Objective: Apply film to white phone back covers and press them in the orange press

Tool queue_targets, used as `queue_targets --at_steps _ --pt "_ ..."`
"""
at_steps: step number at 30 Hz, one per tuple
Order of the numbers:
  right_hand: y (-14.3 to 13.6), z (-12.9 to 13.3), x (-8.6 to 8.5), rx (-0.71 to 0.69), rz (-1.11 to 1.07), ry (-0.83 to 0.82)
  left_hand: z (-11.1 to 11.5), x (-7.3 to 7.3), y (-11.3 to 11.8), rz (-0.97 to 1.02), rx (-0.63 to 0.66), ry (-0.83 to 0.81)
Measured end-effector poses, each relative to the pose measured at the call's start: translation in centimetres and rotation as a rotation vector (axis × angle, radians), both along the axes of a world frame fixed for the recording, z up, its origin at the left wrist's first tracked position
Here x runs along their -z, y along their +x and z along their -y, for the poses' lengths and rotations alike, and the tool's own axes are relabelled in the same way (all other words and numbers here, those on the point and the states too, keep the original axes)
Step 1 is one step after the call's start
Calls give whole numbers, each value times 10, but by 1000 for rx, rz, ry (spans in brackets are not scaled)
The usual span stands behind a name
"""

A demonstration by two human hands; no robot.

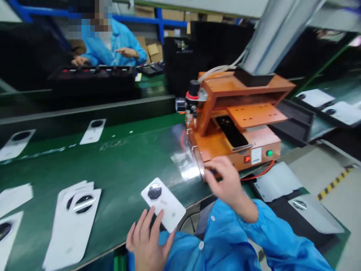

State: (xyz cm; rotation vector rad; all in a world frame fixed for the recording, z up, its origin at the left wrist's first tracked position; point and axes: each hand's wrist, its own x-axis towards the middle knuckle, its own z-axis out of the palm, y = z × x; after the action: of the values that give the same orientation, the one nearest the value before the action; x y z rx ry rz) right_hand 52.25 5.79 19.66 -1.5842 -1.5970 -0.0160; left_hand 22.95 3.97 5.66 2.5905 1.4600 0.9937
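Note:
My left hand [148,241] grips the edge of a white phone back cover [169,209] with a round dark camera area, fingertips on top and thumb at the lower corner. The cover lies tilted at the front edge of the green table. At the front left corner of an orange press machine [203,148], my right hand [224,180] has its fingers curled, thumb and forefinger pinched; what they hold, if anything, is not clear. A dark phone-shaped piece [232,131] rests in the machine under its raised orange plate [256,114].
A stack of white covers [70,229] lies on the green table [126,154] at the left. Another cover [93,131] lies farther back. Covers on a dark tray [307,226] stand at the right. Across the bench sits a co-worker in a blue jacket [124,35].

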Motion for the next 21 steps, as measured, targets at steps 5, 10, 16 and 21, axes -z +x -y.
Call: queue_targets --at_steps 5,10,16,21 --pt "116 -11 -13 645 357 488 -25 -11 -1 -6 263 77" --pt "165 -27 -6 686 728 475 -35 -79 17 -26 496 250" --pt "175 -17 -25 531 876 447 -70 -161 119 -4 774 557" --pt "181 -6 -30 383 908 340 -122 -168 207 -74 875 628"
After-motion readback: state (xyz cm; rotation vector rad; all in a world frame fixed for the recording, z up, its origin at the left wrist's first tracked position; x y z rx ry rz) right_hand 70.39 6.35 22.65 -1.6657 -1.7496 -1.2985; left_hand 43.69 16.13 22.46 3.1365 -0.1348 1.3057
